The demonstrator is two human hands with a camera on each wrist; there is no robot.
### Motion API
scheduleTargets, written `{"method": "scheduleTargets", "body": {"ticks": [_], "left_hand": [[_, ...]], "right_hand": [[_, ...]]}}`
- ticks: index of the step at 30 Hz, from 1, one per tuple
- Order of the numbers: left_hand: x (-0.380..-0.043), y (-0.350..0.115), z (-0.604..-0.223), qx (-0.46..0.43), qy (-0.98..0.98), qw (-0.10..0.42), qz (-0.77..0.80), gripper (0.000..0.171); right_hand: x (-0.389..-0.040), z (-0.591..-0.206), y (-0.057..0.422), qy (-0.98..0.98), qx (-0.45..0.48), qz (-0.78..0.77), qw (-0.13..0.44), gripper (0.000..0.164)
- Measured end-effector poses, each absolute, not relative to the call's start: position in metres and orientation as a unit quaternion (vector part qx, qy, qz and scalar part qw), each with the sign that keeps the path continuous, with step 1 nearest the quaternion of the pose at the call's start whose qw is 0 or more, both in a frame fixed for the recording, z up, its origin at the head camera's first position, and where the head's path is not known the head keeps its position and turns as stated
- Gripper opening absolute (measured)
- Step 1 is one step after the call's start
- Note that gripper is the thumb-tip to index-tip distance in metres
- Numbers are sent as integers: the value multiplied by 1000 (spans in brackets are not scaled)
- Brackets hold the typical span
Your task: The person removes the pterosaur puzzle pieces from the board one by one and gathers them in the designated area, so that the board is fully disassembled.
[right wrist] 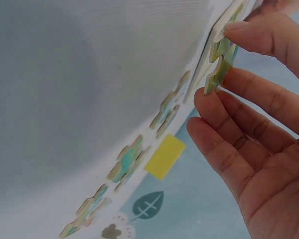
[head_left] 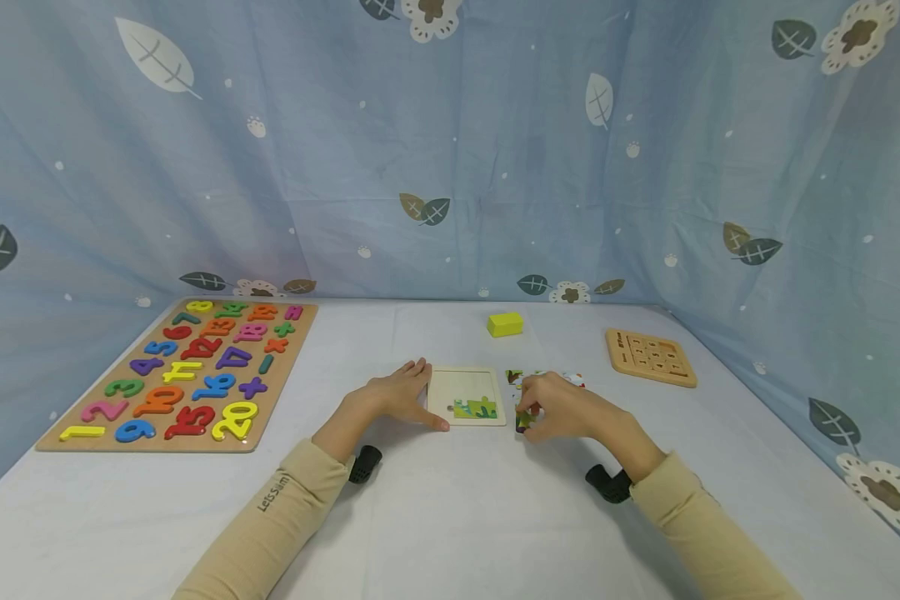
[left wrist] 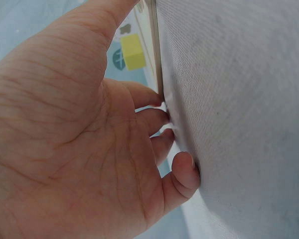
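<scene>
A square wooden puzzle tray [head_left: 459, 383] lies in the middle of the table, with a green, jigsaw-cut section [head_left: 478, 408] in its lower part. My left hand [head_left: 399, 395] rests at the tray's left side, thumb and fingers spread; in the left wrist view, the fingertips touch the cloth by the tray edge [left wrist: 158, 59]. Just right of the tray, my right hand [head_left: 562, 407] pinches a green puzzle piece [right wrist: 219, 72] between thumb and fingers, tilted up off the cloth. Several loose puzzle pieces [right wrist: 127, 159] lie beyond that hand, partly hidden by it in the head view.
A yellow block [head_left: 506, 324] stands behind the tray. The large board of coloured numbers [head_left: 217, 367] lies at left, and a small wooden number board [head_left: 651, 357] at right. Blue patterned curtain [head_left: 450, 150] hangs behind the white-clothed table [head_left: 450, 517].
</scene>
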State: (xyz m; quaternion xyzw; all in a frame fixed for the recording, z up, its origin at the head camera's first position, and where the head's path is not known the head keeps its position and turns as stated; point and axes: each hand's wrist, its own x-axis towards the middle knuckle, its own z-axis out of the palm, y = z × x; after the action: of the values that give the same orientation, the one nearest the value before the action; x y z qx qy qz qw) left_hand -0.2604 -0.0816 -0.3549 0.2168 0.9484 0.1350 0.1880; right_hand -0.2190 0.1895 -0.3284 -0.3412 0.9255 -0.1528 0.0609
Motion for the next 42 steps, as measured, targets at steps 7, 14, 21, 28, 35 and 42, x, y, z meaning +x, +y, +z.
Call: {"method": "scheduleTargets", "body": {"ticks": [7,14,21,28,35,42], "left_hand": [[-260,-82,-355,216,948,189,139,110],[-260,-81,-354,212,949,189,139,110],[-260,-81,-355,212,948,191,139,110],[-260,-81,-354,212,948,192,140,110],[-260,-82,-354,215,948,190,138,110],[-261,-81,-355,212,949,190,138,110]], "right_hand": [[-217,-331,195,928,-336,-148,67,27],[-218,-333,198,925,-346,-142,70,28],[-217,-335,200,922,-352,-145,70,29],[-217,-336,200,922,-348,-145,82,34],[-218,-331,199,923,-351,-138,72,31],[-221,-329,184,934,-322,-133,75,35]]}}
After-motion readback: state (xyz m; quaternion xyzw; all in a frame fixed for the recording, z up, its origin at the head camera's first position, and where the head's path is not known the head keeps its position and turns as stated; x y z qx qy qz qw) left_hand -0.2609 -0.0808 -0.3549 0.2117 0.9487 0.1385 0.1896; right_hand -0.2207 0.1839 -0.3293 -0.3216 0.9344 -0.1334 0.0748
